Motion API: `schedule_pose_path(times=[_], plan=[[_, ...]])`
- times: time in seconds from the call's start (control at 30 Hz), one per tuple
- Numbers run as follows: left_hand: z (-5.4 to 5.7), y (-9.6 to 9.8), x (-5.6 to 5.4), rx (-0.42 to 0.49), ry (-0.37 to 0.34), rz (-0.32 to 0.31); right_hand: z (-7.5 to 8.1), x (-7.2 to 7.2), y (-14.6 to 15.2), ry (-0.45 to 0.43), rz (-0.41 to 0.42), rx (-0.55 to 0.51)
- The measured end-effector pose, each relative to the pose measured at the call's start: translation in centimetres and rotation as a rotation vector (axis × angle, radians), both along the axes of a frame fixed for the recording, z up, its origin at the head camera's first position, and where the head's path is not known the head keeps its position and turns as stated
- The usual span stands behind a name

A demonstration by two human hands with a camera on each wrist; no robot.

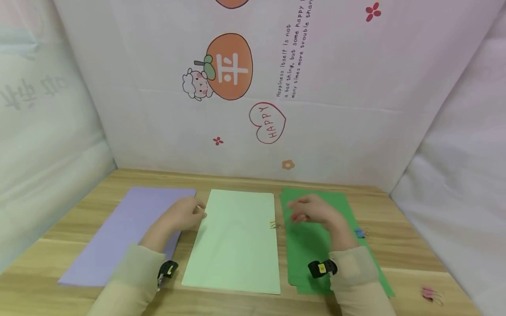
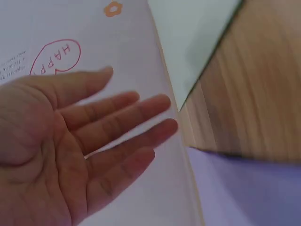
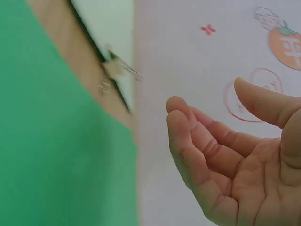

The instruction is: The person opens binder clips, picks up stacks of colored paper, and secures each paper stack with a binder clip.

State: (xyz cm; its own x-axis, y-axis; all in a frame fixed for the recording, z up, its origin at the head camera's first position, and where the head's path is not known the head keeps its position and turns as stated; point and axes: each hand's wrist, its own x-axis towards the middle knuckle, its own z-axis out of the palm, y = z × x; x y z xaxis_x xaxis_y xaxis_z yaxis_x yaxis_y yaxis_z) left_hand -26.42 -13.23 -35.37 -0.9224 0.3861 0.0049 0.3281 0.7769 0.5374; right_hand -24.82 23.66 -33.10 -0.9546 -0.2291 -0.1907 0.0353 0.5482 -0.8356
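"Pale, soft sleeves point(image 1: 130, 281) sat nearest my head camera, each with a black strap point(image 1: 168, 268) at the wrist."

"And the hands?"

"Both were released. I saw the left hand point(image 1: 183, 213) with its fingers loosely spread, by the upper left edge of the pale green paper point(image 1: 237, 245). The right hand point(image 1: 314, 209) curved into a shallow cup over the dark green paper point(image 1: 310, 245). Whether either brushed a sheet, I couldn't tell from my seat."

"How did the paper lie?"

"Flat on the wood-grained counter point(image 1: 411, 259), three rectangles in a row: smooth lilac paper point(image 1: 122, 232) on the left, pale green in the middle, dark green on the right, its layered edges uneven."

"Any clips?"

"Three, with wire loops. A yellow clip point(image 1: 273, 224) sat on the pale green's right edge, a blue clip point(image 1: 359, 233) on the dark green's, and a pink clip point(image 1: 428, 292) lay apart on the wood."
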Motion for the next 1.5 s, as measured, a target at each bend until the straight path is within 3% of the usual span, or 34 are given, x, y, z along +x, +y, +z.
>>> schedule_pose_path(times=[0.23,0.37,0.47,0.57,0.7,0.87,1.27,1.5], plan=[[0.5,-0.8,0.4,-0.105,0.078,-0.229,1.7,1.7,2.2,0.128,-0.006,0.067],[0.4,-1.7,0.7,-0.164,0.126,-0.284,2.4,2.7,3.6,0.174,-0.007,0.095],[0.0,-2.6,0.9,-0.144,0.188,-0.315,3.0,3.4,4.8,0.195,-0.003,0.135],[-0.3,-3.7,1.4,-0.151,0.287,-0.326,3.5,4.0,6.3,0.215,-0.015,0.175],[-0.8,-5.3,2.4,-0.216,0.361,-0.284,3.7,4.6,8.5,0.260,-0.064,0.245],[-1.2,-7.5,3.3,-0.233,0.358,-0.219,3.6,5.4,11.2,0.306,-0.126,0.313],[-2.8,-10.7,4.2,-0.208,0.359,-0.186,3.5,7.0,16.5,0.235,-0.149,0.444],[-3.2,-11.0,4.6,-0.220,0.278,-0.133,2.7,7.6,19.3,0.155,-0.149,0.485]])
